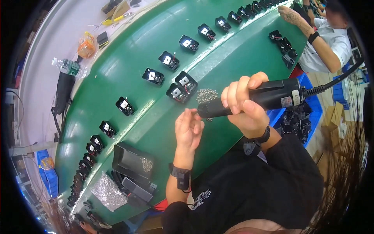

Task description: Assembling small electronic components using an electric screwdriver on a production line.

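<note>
My right hand (247, 109) is wrapped around a black electric screwdriver (276, 94), held nearly level with its cable running off to the upper right. The screwdriver's front end points left, toward my left hand (189, 128). There the thumb and forefinger are pinched together at the tool's tip; whatever they hold is too small to make out. Under the screwdriver, a pile of small metal screws (207, 94) lies on the green work surface (163, 128), partly hidden by the tool. Just beyond sit two open black housings (186, 82) side by side, each with a white part inside.
A curved row of similar black housings (153, 76) crosses the surface. Lower left are a black tray (126, 156) with screws, a phone (137, 188) and a clear bag (109, 192). A blue crate (316, 117) stands at right. Another person's hand (291, 16) works far right.
</note>
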